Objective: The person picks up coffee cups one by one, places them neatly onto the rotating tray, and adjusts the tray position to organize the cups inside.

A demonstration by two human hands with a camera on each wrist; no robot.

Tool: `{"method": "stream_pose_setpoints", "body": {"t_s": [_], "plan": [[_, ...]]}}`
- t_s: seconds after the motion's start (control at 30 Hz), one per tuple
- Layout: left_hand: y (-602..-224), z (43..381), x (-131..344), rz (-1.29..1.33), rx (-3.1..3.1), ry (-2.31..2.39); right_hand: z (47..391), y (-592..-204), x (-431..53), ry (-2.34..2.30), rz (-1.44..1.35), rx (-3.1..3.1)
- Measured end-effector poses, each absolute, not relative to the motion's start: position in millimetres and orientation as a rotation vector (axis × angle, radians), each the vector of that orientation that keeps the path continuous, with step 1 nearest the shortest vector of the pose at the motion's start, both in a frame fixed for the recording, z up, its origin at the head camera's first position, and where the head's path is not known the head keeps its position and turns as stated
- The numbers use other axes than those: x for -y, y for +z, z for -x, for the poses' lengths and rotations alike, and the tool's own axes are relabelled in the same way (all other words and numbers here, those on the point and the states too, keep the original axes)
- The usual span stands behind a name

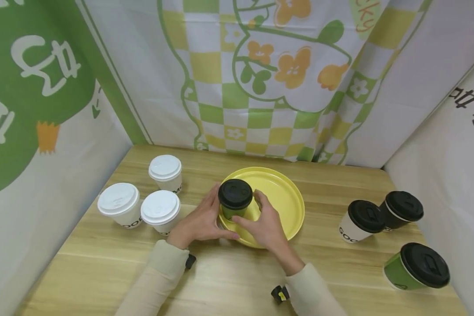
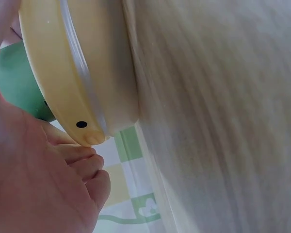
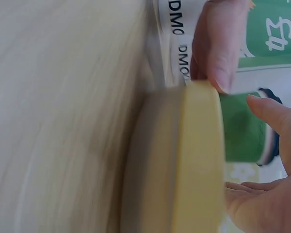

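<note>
A small green paper cup with a black lid (image 1: 235, 195) stands upright at the left side of a round yellow plate (image 1: 286, 206). My left hand (image 1: 199, 221) is beside the cup, its thumb stretched along the plate's front edge. In the left wrist view, that hand's fingertips are right at the plate's rim (image 2: 53, 77). From the other side comes my right hand (image 1: 266, 221), with thumb and fingers spread. Its thumb overlaps the cup's green side (image 3: 242, 128) in the right wrist view, while the other fingers stand apart from it.
Three white-lidded cups (image 1: 160, 208) stand at the left of the wooden table (image 1: 229, 285). At the right are a white cup with a black lid (image 1: 361, 221), a dark cup (image 1: 403, 208) and a larger green cup (image 1: 414, 267). A patterned cloth (image 1: 256, 123) hangs behind.
</note>
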State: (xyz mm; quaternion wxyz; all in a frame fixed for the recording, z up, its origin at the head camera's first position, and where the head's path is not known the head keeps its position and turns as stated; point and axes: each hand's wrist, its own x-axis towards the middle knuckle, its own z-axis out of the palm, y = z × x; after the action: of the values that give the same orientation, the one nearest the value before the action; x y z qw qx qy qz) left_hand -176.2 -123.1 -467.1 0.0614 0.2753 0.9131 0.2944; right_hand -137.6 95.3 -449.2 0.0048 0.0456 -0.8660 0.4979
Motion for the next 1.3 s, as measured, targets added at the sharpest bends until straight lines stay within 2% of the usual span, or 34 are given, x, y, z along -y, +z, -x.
{"method": "stream_pose_setpoints", "body": {"t_s": [0.33,0.63,1.3], "plan": [[-468.6,174.7,125.5,-0.83,-2.767,0.899,114.6,-443.0,-153.4,1.68,-0.015,2.653],[-469.4,176.3,126.4,-0.814,-2.771,0.89,87.6,-443.7,-211.9,1.584,0.176,2.719],[-467.7,176.1,122.7,-0.771,-2.747,0.88,31.5,-467.7,-293.8,1.532,0.654,2.802]]}}
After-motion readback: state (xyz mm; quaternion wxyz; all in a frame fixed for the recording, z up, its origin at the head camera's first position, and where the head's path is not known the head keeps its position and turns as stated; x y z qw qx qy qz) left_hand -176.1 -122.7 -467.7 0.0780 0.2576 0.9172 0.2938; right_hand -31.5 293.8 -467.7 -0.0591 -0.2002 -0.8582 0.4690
